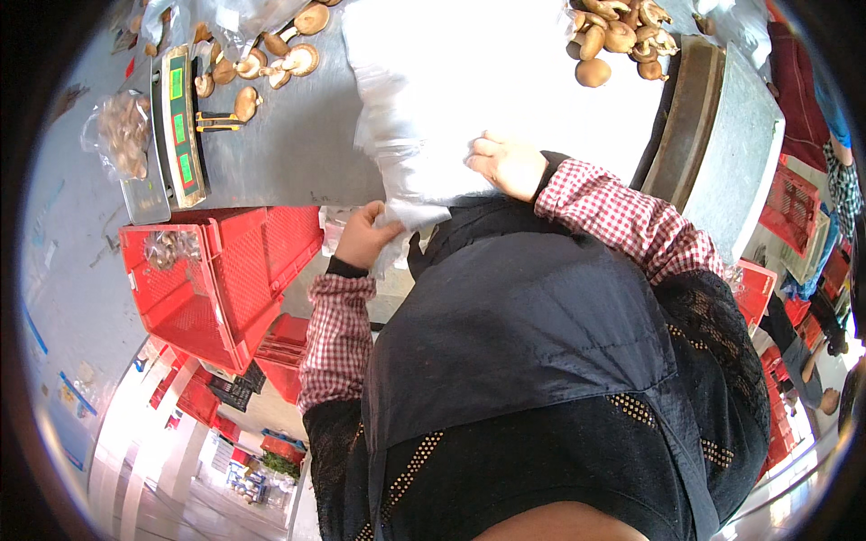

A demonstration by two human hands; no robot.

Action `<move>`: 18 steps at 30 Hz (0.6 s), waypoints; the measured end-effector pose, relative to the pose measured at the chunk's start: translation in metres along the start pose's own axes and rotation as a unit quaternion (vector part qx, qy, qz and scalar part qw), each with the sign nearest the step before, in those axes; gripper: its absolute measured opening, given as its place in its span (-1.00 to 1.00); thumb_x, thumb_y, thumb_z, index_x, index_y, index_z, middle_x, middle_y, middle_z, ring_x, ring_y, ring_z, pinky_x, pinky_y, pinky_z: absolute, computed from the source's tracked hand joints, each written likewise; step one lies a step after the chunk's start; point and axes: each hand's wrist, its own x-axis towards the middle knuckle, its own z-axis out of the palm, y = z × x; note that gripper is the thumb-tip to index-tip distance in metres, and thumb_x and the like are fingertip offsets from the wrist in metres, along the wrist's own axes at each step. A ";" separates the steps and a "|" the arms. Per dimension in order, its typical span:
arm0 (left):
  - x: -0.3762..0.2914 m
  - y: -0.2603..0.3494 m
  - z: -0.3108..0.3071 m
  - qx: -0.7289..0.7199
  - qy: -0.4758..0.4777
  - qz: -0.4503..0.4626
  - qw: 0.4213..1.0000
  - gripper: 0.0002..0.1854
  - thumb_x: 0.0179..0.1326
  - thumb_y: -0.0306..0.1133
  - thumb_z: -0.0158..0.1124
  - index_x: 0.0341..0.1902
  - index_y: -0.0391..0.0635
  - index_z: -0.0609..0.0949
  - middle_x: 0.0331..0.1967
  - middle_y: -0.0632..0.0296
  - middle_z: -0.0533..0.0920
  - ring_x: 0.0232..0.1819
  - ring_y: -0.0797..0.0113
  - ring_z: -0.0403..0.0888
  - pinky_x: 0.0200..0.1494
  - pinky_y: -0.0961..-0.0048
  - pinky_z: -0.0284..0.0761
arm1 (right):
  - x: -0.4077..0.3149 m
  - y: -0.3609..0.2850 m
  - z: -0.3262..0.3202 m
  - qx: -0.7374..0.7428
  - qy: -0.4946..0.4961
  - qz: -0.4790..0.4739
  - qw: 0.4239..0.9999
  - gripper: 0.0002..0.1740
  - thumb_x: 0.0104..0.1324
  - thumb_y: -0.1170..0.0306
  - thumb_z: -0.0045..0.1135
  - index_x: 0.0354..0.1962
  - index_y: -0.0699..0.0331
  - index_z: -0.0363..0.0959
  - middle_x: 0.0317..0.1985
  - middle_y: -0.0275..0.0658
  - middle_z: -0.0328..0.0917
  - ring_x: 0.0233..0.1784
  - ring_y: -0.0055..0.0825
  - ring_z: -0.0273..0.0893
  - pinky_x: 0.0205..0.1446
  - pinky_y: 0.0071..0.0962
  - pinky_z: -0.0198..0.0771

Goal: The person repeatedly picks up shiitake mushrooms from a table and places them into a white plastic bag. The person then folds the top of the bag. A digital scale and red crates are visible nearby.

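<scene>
A stack of thin plastic bags (pixel 396 125) lies on the metal table (pixel 298 149), its edge hanging over the front. My left hand (pixel 365 237) pinches the loose bag end at the table's edge between thumb and fingers. Fingers bent, my right hand (pixel 507 166) rests palm down on the bright white surface of the stack. Glare there hides where single bags begin and end. Shiitake mushrooms (pixel 616 37) are heaped beyond my right hand, and more mushrooms (pixel 294 61) lie at the far left.
A scale's display panel (pixel 179 128) stands at the left, with yellow-and-black handled snips (pixel 220 122) beside it. Bagged mushrooms (pixel 122 132) sit past the panel. Below the table's left edge is a red plastic crate (pixel 243 284). A brown metal rail (pixel 690 115) borders the right.
</scene>
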 end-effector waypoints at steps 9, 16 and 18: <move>-0.021 0.026 0.011 0.190 0.032 0.105 0.976 -0.83 -0.01 -0.50 0.24 -0.28 -0.15 0.59 -0.43 0.26 0.58 -0.36 0.47 0.52 -0.26 0.57 0.38 | 0.000 0.000 -0.005 -0.025 0.013 -0.028 0.999 -0.89 0.08 0.40 0.11 -0.39 0.19 0.44 -0.36 -0.30 0.41 -0.22 -0.34 0.41 -0.15 -0.41 0.39; -0.041 0.032 0.001 0.207 0.002 0.079 0.975 -0.91 -0.02 -0.55 0.28 -0.39 -0.19 0.59 -0.38 0.26 0.63 -0.30 0.51 0.54 -0.18 0.57 0.42 | 0.000 0.005 0.001 0.059 -0.005 0.036 0.998 -0.94 0.12 0.44 0.08 -0.41 0.19 0.44 -0.38 -0.29 0.44 -0.26 -0.28 0.42 -0.16 -0.37 0.39; -0.045 0.033 0.003 0.155 -0.018 0.072 0.985 -0.90 -0.03 -0.58 0.27 -0.38 -0.21 0.59 -0.36 0.25 0.63 -0.28 0.48 0.54 -0.14 0.55 0.42 | 0.008 0.016 -0.001 0.143 -0.114 0.077 0.980 -0.95 0.14 0.47 0.06 -0.39 0.22 0.44 -0.41 -0.25 0.44 -0.29 -0.29 0.43 -0.16 -0.39 0.38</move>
